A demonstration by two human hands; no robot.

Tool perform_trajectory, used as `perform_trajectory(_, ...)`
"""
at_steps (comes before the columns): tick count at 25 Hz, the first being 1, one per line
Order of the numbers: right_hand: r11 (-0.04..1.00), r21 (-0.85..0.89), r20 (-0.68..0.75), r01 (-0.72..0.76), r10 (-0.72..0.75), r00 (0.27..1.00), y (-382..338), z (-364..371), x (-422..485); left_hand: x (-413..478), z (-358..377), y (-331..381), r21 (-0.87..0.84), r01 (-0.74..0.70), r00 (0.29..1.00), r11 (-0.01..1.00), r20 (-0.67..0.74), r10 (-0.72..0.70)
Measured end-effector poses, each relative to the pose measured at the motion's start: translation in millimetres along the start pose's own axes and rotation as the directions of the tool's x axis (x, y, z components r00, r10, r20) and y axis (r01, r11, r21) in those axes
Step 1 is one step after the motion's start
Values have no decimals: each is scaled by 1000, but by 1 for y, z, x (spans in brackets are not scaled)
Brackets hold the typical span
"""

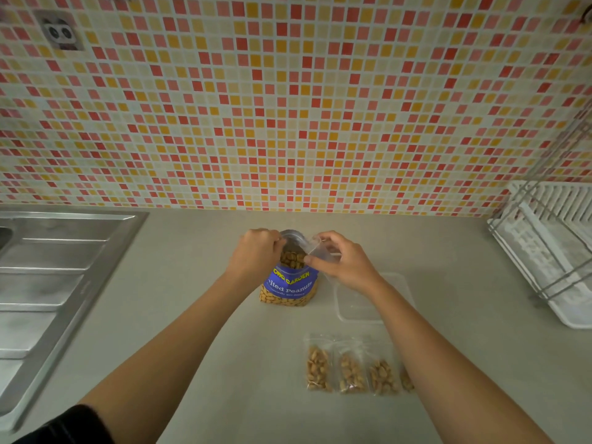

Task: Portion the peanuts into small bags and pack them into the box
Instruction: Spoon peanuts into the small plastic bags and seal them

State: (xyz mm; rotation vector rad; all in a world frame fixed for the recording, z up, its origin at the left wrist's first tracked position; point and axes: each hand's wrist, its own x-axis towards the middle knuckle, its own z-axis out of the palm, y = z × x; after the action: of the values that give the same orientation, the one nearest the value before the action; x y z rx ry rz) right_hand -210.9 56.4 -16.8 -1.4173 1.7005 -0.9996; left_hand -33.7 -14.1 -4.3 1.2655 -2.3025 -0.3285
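Peanut bag (pixel 290 285), blue label panel facing the camera. Top line, yellow capitals on an arc: "ONG GARDEN", with the start of the word out of sight at the bag's left edge. Second line, larger white serif letters: "lted Peanuts", likewise cut at the left edge. Third line below that, small pale print, too fine and blurred to read. Wall sticker (pixel 61 33), upper left on the tiles: cartoon panda face, no lettering legible on it. No other text, numbers or signs can be read.

Both forearms reach forward; the left hand (pixel 256 253) curls its fingers downward, tips hidden; the right hand (pixel 344 262) pinches a small bag (pixel 315 247).
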Motion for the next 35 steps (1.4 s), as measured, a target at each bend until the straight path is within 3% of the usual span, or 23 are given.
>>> perform_trajectory(3, 999, -38, -1, -2, 2, 1000, 1, 2, 0, 3, 8, -5, -99, 188, 980, 977, -53, -194)
perform_trajectory(5, 999, -24, -15, -23, 23, 1000, 4, 4, 0, 6, 5, -9, -152, 237, 961, 960, -110, -255)
perform_trajectory(7, 1000, 4, -28, -21, 21, 999, 5, 5, 1, 8, -2, -7, -95, 94, 984, 991, -143, -107)
perform_trajectory(9, 1000, 20, -46, -11, 12, 999, 6, 6, 3, 7, -7, -4, -17, -162, 977, 987, -140, 158)
perform_trajectory(11, 1000, 23, -55, -9, 10, 998, 8, 7, 3, 4, -4, -9, 101, -395, 915, 913, -51, 401)
perform_trajectory(13, 1000, 19, -49, -19, 20, 999, 9, 6, 3, 0, 10, -18, 141, -481, 874, 866, -3, 486)
perform_trajectory(14, 999, 18, -43, -28, 29, 999, 9, 6, 2, -3, 14, -19, 78, -401, 915, 913, -19, 403)
perform_trajectory(16, 999, 23, -34, -48, 49, 998, 10, 5, 1, -2, 17, -20, -155, -5, 995, 988, -103, -11)
perform_trajectory(18, 998, 34, -33, -60, 61, 998, 11, 4, 0, 1, 15, -22, -332, 325, 918, 886, -113, -380)
perform_trajectory(19, 997, 42, -35, -61, 62, 997, 12, 4, 0, 2, 13, -24, -388, 392, 883, 834, -96, -460)
perform_trajectory(21, 996, 55, -44, -66, 68, 997, 12, 4, -1, 3, 7, -22, -448, 423, 865, 788, -60, -498)
perform_trajectory(27, 995, 70, -50, -76, 79, 996, 11, 6, 0, -5, 7, -11, -463, 365, 908, 808, -18, -420)
perform_trajectory(32, 992, 85, -52, -90, 95, 994, 11, 5, 0, -1, 11, -16, -572, 488, 824, 659, 52, -565)
perform_trajectory(35, 987, 110, -54, -113, 120, 991, 11, 6, 1, 5, 13, -24, -656, 574, 737, 490, 153, -659)
